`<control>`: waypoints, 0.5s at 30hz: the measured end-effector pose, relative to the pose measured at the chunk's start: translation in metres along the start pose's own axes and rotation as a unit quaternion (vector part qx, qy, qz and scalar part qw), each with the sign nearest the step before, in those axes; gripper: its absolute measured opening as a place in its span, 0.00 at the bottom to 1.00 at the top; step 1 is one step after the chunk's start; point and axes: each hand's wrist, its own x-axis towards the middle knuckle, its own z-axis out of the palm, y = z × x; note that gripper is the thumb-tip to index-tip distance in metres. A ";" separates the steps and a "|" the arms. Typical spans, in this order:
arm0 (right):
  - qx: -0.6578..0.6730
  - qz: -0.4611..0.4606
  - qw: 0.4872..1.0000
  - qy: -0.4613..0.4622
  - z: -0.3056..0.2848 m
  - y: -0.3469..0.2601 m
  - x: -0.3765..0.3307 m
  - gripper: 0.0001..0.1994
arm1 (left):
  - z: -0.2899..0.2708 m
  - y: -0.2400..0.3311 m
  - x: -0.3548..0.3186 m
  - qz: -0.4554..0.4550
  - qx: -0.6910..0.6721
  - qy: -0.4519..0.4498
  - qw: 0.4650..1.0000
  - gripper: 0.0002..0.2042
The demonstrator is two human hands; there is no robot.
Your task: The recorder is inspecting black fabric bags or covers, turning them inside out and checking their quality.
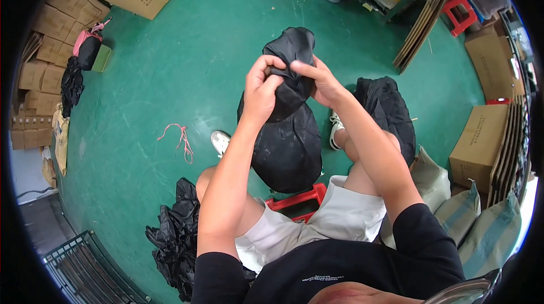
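Note:
A gathered piece of black fabric (292,49) is held up in front of me, bunched and rounded at its top. My left hand (262,88) pinches its near left side between thumb and fingers. My right hand (324,83) grips the right side, thumb laid across the front and fingers partly hidden behind. Whether the fabric is a bag or a cover I cannot tell. Directly below, a full black bag (289,154) stands between my legs, its upper part hidden by the held fabric and my left arm.
A red plastic stool (311,196) is between my thighs. Crumpled black fabric (178,236) lies left, another black bundle (388,111) right. Pink string (184,142) lies on the green floor. Cartons (56,49) are stacked far left; woven sacks (490,230) and flattened cardboard (425,20) are right.

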 end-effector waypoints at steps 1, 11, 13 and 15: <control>-0.031 -0.009 0.998 0.053 0.011 -0.005 -0.006 0.26 | 0.002 -0.003 -0.002 -0.001 -0.002 -0.015 1.000 0.12; 0.204 0.058 0.975 0.065 -0.020 -0.002 0.004 0.14 | -0.013 -0.017 0.009 -0.002 0.131 0.163 0.978 0.23; 0.248 0.083 0.965 0.003 -0.014 -0.008 -0.005 0.17 | -0.004 -0.002 0.006 -0.085 0.111 0.119 0.983 0.26; 0.248 0.082 0.965 -0.004 -0.016 -0.008 -0.007 0.17 | -0.005 0.001 0.007 -0.134 0.028 0.027 0.990 0.26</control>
